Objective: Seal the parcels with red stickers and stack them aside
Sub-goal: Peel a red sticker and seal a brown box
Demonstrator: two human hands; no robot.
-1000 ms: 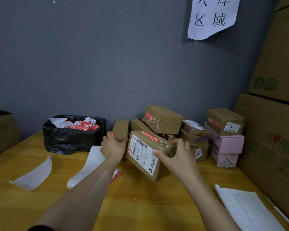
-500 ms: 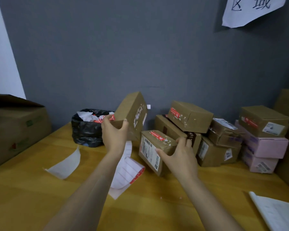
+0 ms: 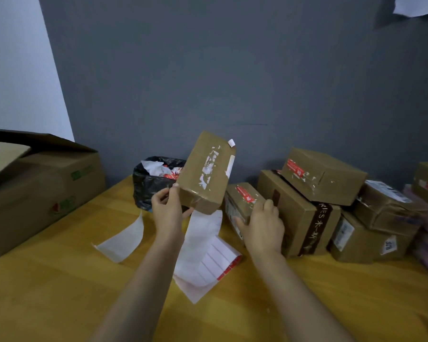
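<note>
Unstickered parcel (image 3: pixel 205 174) is pinched at one corner, tilted, by left hand (image 3: pixel 167 209) fingers; could slip. Stickered parcel (image 3: pixel 242 206) is gripped by right hand (image 3: pixel 263 227) against stack.

You hold a small brown cardboard parcel (image 3: pixel 205 176) tilted up off the worktop, its broad face scarred with white torn-label residue and carrying no red sticker. Beside it, a second small brown cardboard parcel (image 3: pixel 241 203) stands on the worktop with a red sticker (image 3: pixel 245 194) across its top and a printed label on its side. It sits just beside a larger brown box with a dark printed band (image 3: pixel 299 213). Leaning on top of that one, a brown box with a red sticker on its upper face (image 3: pixel 323 176) rests tilted. A white backing sheet edged with red stickers (image 3: pixel 208 255) lies flat on the worktop below the raised parcel.
</note>
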